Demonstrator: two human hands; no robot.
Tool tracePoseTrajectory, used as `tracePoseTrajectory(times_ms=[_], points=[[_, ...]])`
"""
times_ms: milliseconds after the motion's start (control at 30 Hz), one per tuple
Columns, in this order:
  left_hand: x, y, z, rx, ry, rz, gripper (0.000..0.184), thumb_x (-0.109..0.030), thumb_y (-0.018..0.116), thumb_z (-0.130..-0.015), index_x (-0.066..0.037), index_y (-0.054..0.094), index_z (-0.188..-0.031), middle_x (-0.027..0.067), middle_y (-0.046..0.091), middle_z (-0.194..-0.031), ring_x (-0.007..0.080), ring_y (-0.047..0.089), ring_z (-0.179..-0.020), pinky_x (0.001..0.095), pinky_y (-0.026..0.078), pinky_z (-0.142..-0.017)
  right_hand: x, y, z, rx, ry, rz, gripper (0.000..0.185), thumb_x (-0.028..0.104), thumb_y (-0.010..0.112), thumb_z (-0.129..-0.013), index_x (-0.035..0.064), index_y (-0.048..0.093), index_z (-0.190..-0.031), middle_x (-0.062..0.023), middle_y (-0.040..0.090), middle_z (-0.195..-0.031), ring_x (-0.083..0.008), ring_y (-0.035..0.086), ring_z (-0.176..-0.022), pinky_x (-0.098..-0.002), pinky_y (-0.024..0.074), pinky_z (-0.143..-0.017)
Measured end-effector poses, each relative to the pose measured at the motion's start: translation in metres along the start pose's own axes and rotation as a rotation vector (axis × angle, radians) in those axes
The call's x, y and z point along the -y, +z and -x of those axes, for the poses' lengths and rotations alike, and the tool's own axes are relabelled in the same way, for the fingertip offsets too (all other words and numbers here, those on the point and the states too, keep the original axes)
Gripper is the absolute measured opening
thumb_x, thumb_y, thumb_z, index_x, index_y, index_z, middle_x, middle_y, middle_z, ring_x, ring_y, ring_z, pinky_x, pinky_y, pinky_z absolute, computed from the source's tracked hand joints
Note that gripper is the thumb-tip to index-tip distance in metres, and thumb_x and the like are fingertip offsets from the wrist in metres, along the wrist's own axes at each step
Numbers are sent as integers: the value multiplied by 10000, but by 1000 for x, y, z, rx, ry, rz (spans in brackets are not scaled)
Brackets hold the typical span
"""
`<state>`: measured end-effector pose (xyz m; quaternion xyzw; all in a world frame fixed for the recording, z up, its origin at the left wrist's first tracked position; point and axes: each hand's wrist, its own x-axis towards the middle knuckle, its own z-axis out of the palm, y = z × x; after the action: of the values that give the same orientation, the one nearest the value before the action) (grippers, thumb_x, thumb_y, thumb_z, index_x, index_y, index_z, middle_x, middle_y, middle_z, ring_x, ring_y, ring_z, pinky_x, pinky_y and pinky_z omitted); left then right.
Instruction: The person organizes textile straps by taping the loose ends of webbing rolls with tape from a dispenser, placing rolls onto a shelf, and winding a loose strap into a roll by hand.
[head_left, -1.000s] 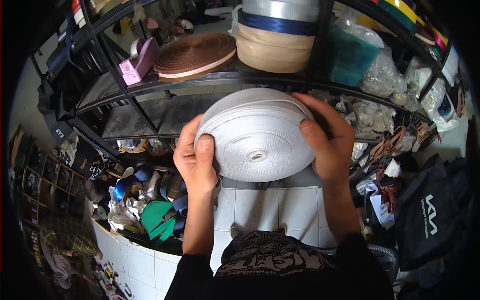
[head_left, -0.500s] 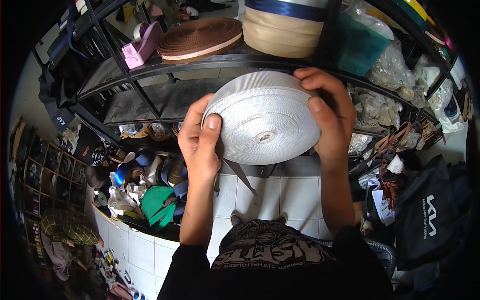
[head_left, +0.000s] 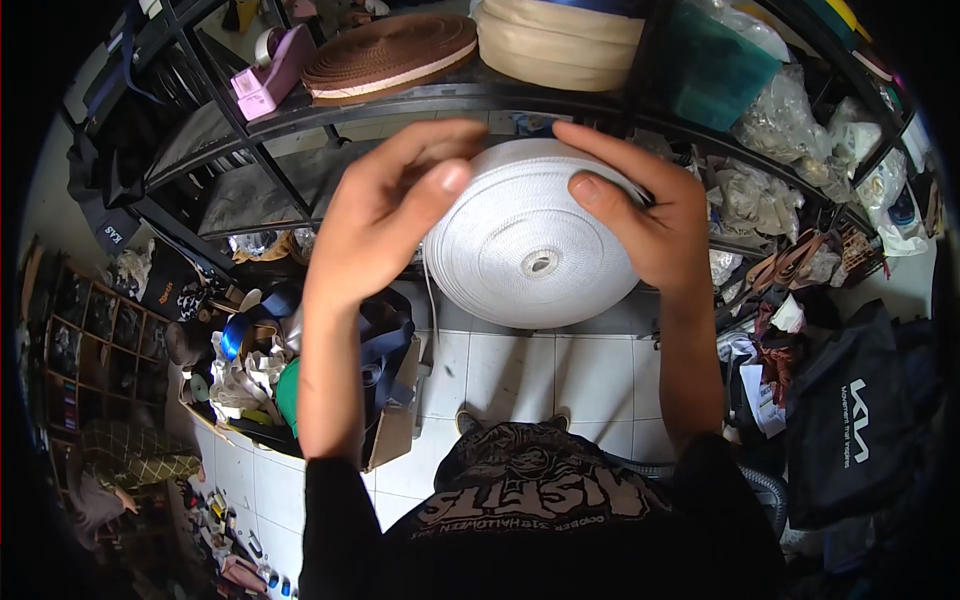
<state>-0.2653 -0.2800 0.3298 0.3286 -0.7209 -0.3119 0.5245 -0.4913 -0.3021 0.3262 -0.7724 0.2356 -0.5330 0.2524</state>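
Note:
A large flat roll of light grey webbing [head_left: 500, 240] is held up in front of me, its coiled face with a small centre hole towards me. My right hand [head_left: 645, 215] grips its right rim, thumb on the face and fingers over the outer edge. At the upper left rim is my left hand [head_left: 390, 215], its thumb and fingers apart. Its thumb tip overlaps the roll's edge; whether it touches cannot be told, and its fingertips are blurred. A thin loose end of webbing hangs from the roll's left side.
The black shelf [head_left: 400, 105] ahead carries a brown webbing roll [head_left: 390, 55], a pink tape dispenser [head_left: 270, 75], a beige roll [head_left: 560, 45] and a teal bin [head_left: 715, 70]. A cardboard box [head_left: 395, 425] of ribbons is lower left. A black bag [head_left: 840, 420] is right; another person [head_left: 140, 455] is lower left.
My left hand has let go of the roll's left side and moved up along its rim. My right hand's fingers and thumb have shifted further up and inward over the roll.

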Motion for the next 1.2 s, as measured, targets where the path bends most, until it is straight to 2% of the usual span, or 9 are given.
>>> tracePoseTrajectory(times_ms=[100,233,533,633,700,833,1033,1133,1200], points=[[-9,4,-12,198,-26,-204,412,-295,555,-941,55,572,-1157,119,635,-1055,148,567,-977,270,439,-859,0,0,-2,12,-13,9,387,134,719,-805,22,618,-1163,-142,691,-967,-157,656,-867,-276,515,-757],[10,24,-3,37,14,-21,379,-318,579,-931,38,620,-1054,76,657,-859,105,567,-791,250,461,-717,4,-4,-7,34,99,-61,504,146,757,-772,32,569,-1225,-167,685,-970,-160,650,-884,-279,518,-772],[16,31,5,-128,-11,230,327,-270,637,-900,46,654,-981,36,648,-850,76,552,-788,215,447,-703,15,-6,-16,42,254,-248,648,80,814,-674,21,545,-1260,-184,679,-978,-165,651,-893,-260,523,-776],[11,27,10,-163,24,151,271,-205,664,-877,48,656,-973,44,657,-857,84,566,-785,214,451,-701,14,-3,-17,50,206,-226,606,67,781,-717,16,534,-1268,-183,678,-977,-163,648,-900,-260,524,-779],[7,23,11,-210,44,118,237,-153,675,-859,53,653,-977,51,665,-864,92,580,-773,219,457,-700,16,0,-17,32,208,-351,499,84,738,-770,12,565,-1233,-155,684,-949,-146,644,-878,-250,516,-769],[9,11,9,-353,47,331,313,-224,663,-880,60,653,-1012,67,669,-881,97,584,-781,222,462,-718,4,9,-15,-101,155,-354,297,140,652,-859,-8,642,-1117,-88,686,-896,-106,626,-822,-225,492,-745],[15,5,13,-336,34,213,327,-236,696,-858,56,657,-1002,68,673,-880,90,579,-786,214,458,-726,5,26,-17,-206,167,-361,285,233,634,-880,-16,689,-1007,-59,679,-865,-88,614,-785,-205,473,-730],[8,2,14,-375,9,231,321,-222,723,-833,59,665,-975,83,679,-869,101,601,-747,222,480,-693,1,21,-23,-45,203,-419,366,274,583,-907,-13,634,-1129,-89,674,-972,-135,625,-876,-249,486,-796],[5,0,8,-443,26,345,329,-229,729,-826,61,668,-968,93,682,-859,109,613,-724,227,493,-675,-7,20,-28,-24,291,-891,415,282,539,-923,-13,563,-1215,-119,644,-1073,-179,606,-982,-301,473,-872]])
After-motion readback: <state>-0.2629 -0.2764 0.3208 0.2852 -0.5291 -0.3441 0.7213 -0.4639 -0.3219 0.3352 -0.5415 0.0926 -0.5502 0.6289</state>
